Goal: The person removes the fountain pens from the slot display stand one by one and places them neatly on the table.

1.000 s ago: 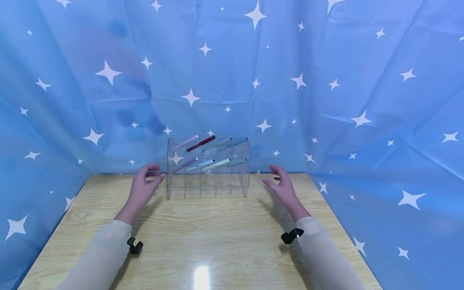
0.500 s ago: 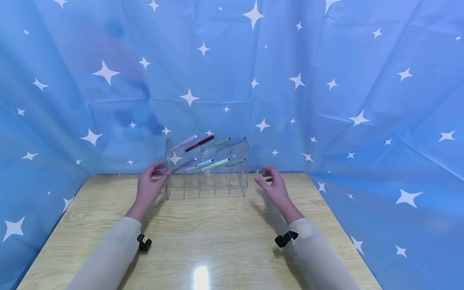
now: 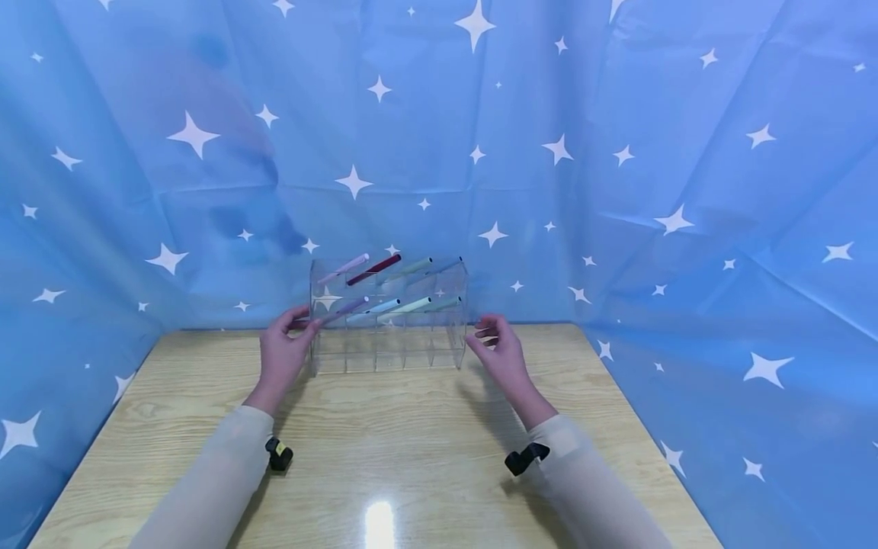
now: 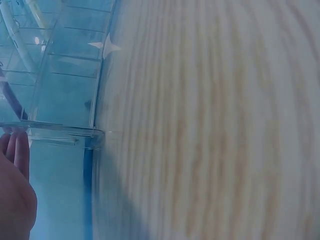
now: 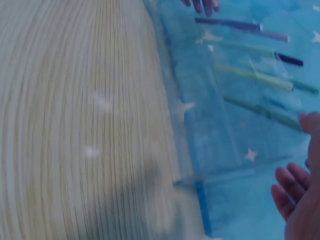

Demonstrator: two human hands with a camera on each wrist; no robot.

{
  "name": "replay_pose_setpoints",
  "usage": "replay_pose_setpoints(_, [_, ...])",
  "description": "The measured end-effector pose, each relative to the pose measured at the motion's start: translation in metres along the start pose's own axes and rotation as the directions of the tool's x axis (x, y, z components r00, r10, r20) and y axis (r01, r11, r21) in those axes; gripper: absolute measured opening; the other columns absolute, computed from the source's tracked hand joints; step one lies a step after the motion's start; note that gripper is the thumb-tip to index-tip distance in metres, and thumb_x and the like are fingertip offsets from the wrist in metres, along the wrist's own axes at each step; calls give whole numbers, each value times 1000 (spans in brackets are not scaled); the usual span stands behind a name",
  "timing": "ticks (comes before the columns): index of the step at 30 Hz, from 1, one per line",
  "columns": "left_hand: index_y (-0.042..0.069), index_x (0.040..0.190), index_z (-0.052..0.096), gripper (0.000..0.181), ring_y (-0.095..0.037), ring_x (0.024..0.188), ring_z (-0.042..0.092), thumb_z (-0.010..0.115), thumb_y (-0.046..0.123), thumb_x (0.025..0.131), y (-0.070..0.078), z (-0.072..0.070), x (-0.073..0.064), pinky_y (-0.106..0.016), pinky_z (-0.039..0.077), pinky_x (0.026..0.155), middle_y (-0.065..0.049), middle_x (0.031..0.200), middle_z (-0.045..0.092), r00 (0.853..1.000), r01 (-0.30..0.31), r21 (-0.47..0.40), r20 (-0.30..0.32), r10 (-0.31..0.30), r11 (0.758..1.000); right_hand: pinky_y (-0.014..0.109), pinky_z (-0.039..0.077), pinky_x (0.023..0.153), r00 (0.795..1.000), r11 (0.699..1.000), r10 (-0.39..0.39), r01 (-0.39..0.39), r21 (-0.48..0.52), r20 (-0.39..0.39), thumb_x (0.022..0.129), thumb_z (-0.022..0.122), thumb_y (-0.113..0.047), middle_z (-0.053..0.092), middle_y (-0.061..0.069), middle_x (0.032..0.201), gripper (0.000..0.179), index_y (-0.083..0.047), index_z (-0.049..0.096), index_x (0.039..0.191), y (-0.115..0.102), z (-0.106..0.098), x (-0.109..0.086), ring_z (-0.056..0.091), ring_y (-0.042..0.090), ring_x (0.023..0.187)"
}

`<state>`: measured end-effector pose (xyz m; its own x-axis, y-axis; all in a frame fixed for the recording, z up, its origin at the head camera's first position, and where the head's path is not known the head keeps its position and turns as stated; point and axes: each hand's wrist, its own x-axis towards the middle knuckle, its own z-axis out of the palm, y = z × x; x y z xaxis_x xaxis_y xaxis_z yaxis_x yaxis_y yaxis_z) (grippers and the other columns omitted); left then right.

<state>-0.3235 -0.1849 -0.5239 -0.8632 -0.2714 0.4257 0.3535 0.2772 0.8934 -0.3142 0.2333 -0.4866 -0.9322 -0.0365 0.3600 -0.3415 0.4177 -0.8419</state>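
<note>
Now the right hand (image 3: 503, 355) has drawn in toward the clear rack (image 3: 389, 340), and its thumb is at the right end panel; whether it touches is hard to tell, as the right wrist view is blurred. Half a second ago a plain gap lay between them. Its thumb and fingers are apart, gently bent, clamped on nothing. The left hand (image 3: 283, 352) has held its place at the opposite end: in the left wrist view its fingertips meet the outer face of the end panel, thumb apart from the fingers, with no firm grip showing.

Thus the rack is flanked from both ends, which I would judge makes the pair of hands better placed to steady it, the left side being the surer one.

The rack stands upright at the far edge of the bench (image 3: 384, 435), near the starry curtain (image 3: 652, 179). Its slanted pens lie in two tiers, among them a dark red pen (image 3: 374, 270) above and a purple pen (image 3: 346, 310) below; none appears to have shifted in the rack.
</note>
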Motion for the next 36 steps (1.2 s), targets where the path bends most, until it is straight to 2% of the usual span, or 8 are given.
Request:
replay_pose_setpoints(4, [-1,134,76,36,-4,99,70,83,14,102,-1,0,1,-10,56,76,-27,129,75,1000,-1,5,-11,1,1000,38,58,97,999,999,25,-25,20,-33,103,83,-18,70,17,130,48,-6,61,143,-10,14,0,70,30,115])
replay_pose_setpoints(7, [0,134,76,37,0,98,69,84,16,102,-3,-1,2,-10,54,76,-26,130,75,1000,3,-4,-5,-3,1000,36,58,96,996,998,41,-37,50,-75,102,84,-17,70,15,129,46,-5,62,142,-17,27,1,70,30,114])
replay_pose_setpoints(14, [-1,136,74,41,-2,101,68,85,18,101,-4,-3,1,-11,56,76,-22,134,75,1000,25,-24,16,-25,999,27,59,81,980,990,98,-78,117,-174,102,85,-24,71,9,131,47,-6,66,141,-27,54,5,69,25,109])
replay_pose_setpoints(18, [0,136,74,41,-1,101,68,85,20,101,-6,-3,2,-11,56,77,-19,133,75,999,24,-14,23,-24,1000,26,58,76,967,987,112,-82,135,-227,103,84,-27,70,8,130,49,-6,65,143,-28,64,7,69,25,106])
replay_pose_setpoints(25, [0,135,75,39,-2,102,67,84,20,103,-6,-4,2,-11,55,75,-25,134,73,999,26,-26,33,-25,999,28,57,71,957,986,125,-89,142,-262,105,81,-30,67,6,135,54,-6,61,149,-33,75,8,69,26,103])
replay_pose_setpoints(29, [2,136,75,39,-5,102,68,84,21,102,-5,-4,1,-12,56,74,-20,133,75,998,46,-25,38,-45,999,35,61,68,958,977,150,-106,184,-245,106,80,-28,73,9,122,51,-7,62,149,-36,80,12,74,25,89])
replay_pose_setpoints(33, [3,137,74,40,-8,103,68,83,21,103,-4,-6,0,-13,56,72,-16,133,75,997,57,-16,43,-56,998,51,66,72,961,964,170,-116,240,-218,106,79,-27,78,18,97,45,-6,65,143,-38,86,17,77,23,74])
replay_pose_setpoints(36, [3,138,74,41,-9,103,67,83,22,103,-3,-5,0,-13,55,72,-17,133,75,997,59,-8,47,-58,998,57,66,70,961,961,173,-116,253,-217,106,80,-27,77,17,95,35,-6,69,132,-40,89,22,76,30,71])
